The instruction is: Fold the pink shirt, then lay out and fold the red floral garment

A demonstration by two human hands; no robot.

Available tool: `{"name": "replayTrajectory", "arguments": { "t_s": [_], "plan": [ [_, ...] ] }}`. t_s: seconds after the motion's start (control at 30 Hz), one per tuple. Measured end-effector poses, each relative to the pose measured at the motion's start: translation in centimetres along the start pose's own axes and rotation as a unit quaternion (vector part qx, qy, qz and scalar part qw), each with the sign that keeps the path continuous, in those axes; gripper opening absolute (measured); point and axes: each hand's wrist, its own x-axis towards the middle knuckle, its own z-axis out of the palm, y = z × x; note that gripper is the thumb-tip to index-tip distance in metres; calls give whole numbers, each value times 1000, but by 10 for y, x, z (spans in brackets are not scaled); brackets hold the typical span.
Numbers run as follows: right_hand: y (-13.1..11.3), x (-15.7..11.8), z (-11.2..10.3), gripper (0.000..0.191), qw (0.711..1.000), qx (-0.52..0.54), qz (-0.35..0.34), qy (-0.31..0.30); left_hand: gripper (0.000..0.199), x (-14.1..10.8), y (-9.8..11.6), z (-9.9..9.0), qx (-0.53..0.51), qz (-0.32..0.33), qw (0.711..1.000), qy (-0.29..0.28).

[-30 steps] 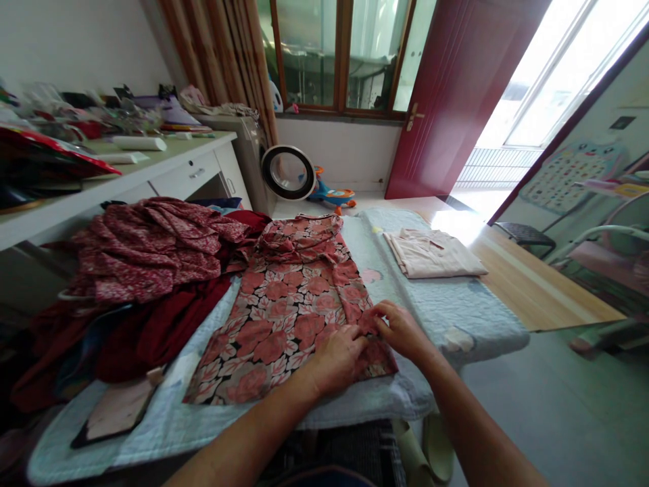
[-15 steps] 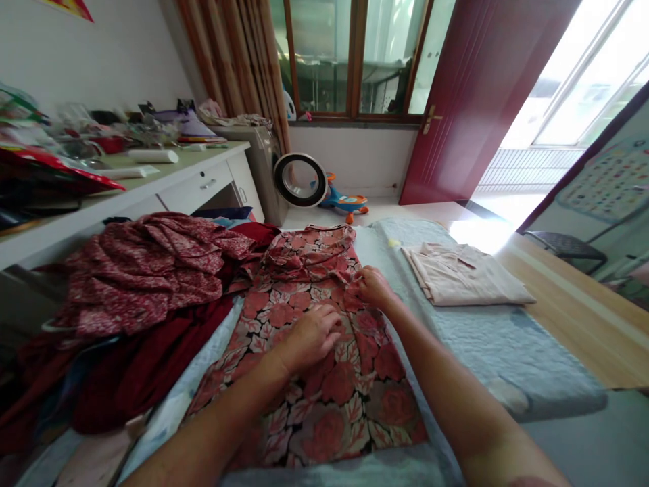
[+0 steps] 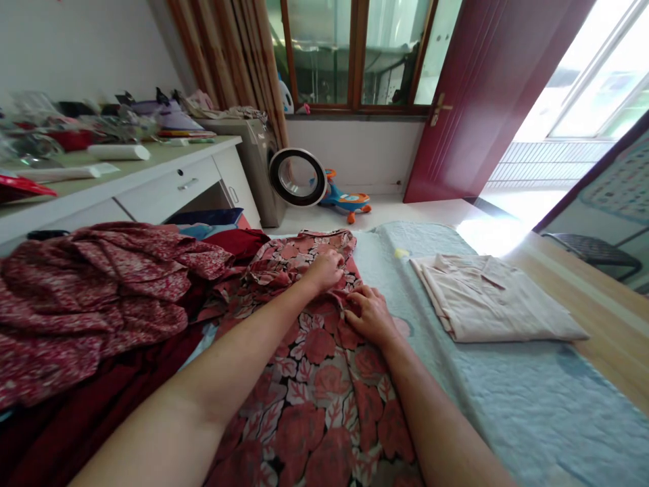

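Note:
A red and black floral dress (image 3: 324, 365) lies spread lengthwise before me, its upper part bunched and creased. On that upper part rests my left hand (image 3: 327, 270), its fingers curled in on the cloth; the fingertips are partly hidden. Just nearer to me, at the dress's right edge, my right hand (image 3: 374, 316) lies palm down with fingers spread and thumb apart, touching the fabric. To the right sits a folded cream shirt (image 3: 494, 304), apart from both hands.
A pale blue quilt (image 3: 537, 399) lies under the clothes. Crumpled red patterned clothing (image 3: 101, 291) is heaped at left, over dark red cloth (image 3: 101, 419). Behind it stands a white desk (image 3: 167, 193) with clutter. A washing machine (image 3: 261, 176) with its round door (image 3: 298, 177) open stands beyond.
My left hand has moved forward from the dress's middle to its upper part. My right hand has opened from a pinch at the edge and lies flatter. The view has shifted closer.

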Motion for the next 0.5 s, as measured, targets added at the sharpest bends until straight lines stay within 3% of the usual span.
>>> {"name": "replayTrajectory", "arguments": {
  "t_s": [0.17, 0.33, 0.5],
  "plan": [
    [-1, 1, 1, 23, 1000, 11, 4, 13, 31, 57, 0, 23, 15, -39, 998, 46],
    [-3, 1, 0, 22, 1000, 20, 9, 20, 48, 91, 0, 32, 32, -90, 994, 50],
    [-4, 2, 0, 20, 999, 23, 20, 24, 36, 115, -7, 37, -23, -126, 991, 29]
  ]
}}
